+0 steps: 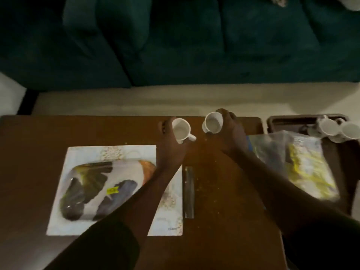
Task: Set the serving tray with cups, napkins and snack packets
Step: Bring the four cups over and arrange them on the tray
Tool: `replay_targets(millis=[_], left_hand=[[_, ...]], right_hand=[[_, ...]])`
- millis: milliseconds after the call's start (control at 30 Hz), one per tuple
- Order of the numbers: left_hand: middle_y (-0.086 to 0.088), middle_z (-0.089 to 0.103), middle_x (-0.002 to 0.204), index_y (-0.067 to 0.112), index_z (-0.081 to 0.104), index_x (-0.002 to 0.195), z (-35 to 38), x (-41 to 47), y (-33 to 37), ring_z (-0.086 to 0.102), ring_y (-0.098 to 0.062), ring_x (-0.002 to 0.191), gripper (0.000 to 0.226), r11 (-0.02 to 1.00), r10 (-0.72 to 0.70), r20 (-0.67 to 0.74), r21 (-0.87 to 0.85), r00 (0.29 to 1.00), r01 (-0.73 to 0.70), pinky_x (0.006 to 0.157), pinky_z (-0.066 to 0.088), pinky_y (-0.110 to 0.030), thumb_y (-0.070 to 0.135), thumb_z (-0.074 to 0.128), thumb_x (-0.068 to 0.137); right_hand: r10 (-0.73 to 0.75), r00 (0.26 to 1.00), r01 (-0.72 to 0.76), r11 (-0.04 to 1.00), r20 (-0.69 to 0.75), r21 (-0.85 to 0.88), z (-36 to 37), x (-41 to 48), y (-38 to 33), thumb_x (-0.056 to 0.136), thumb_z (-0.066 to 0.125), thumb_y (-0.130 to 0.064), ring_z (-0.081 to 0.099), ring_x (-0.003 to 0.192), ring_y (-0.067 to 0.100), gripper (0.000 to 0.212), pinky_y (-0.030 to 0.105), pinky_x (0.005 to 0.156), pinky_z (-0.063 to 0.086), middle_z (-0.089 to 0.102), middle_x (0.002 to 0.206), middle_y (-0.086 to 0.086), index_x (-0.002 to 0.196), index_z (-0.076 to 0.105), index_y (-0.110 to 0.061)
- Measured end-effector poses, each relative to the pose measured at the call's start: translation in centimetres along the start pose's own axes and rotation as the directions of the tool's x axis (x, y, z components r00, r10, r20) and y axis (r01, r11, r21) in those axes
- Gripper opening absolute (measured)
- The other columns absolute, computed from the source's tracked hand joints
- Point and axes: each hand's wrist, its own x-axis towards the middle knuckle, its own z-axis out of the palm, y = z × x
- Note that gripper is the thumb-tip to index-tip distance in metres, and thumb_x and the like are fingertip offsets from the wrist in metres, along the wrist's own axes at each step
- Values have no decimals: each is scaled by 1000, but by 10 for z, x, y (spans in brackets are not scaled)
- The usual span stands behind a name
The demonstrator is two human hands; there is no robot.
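Note:
My left hand (pixel 171 147) grips a white cup (pixel 182 130) with its handle pointing right, at the far edge of the brown table (pixel 29 162). Just to its right, my right hand (pixel 231 133) holds a second white cup (pixel 213 122), tilted toward me. A dark serving tray (pixel 288 121) sits at the far right with two more white cups (pixel 329 127) (pixel 350 132) standing in it. A clear bag with yellow-printed packets (pixel 305 166) lies partly over the tray's near side. Both cups look empty.
A large printed sheet (pixel 93 152) with dark packets (pixel 85 190) on it lies at the left of the table. A ruler-like strip (pixel 189 191) lies beside it, with crumbs scattered around. A dark green sofa (pixel 175 39) stands beyond the pale floor.

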Motion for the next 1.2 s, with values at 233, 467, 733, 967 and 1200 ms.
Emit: replay_targets(millis=[233, 467, 733, 967, 1200], left_hand=[[-8, 56, 122, 12, 51, 125, -115, -20, -132, 56, -24, 111, 58, 976, -124, -83, 173, 989, 137, 85, 37, -18, 13, 72, 71], [-4, 67, 110, 14, 53, 118, -150, -51, -196, 65, -22, 96, 53, 967, -157, -31, 197, 987, 160, 74, 42, -23, 18, 77, 71], [-7, 62, 122, 14, 49, 129, -156, -67, -223, 62, -26, 107, 71, 971, -220, 30, 106, 975, 216, 81, 55, -37, 25, 84, 69], [0, 17, 161, 36, 17, 150, -183, -63, -234, 22, -27, 147, 97, 915, 7, 397, 367, 918, -165, 102, 48, -45, 4, 66, 72], [-1, 38, 149, 28, 44, 141, -189, -55, -232, 45, -28, 131, 65, 904, -60, 363, 415, 930, -103, 82, 57, -42, 5, 61, 82]], right_hand=[[-115, 963, 115, 993, 243, 14, 123, -37, -113, 63, 82, -25, 62, 104, 24, 73, 33, 76, 54, 59, 124, 4, 127, 50, -16], [-150, 865, 200, 978, 479, -56, 199, -83, -139, 65, 75, -36, 61, 106, 25, 71, 41, 83, 55, 61, 120, 4, 128, 45, -21], [-157, 882, 237, 963, 444, -131, 214, -100, -128, 70, 71, -48, 54, 114, 25, 70, 40, 95, 46, 60, 122, 4, 128, 47, -18], [-323, 730, 411, 912, 603, -9, 194, -83, -130, 71, 59, -6, 39, 131, 22, 82, 35, 96, 46, 33, 154, -5, 144, 33, -34], [-335, 641, 576, 804, 691, -145, 196, -80, -122, 77, 69, -10, 43, 130, 25, 74, 35, 98, 46, 40, 147, 2, 142, 40, -32]])
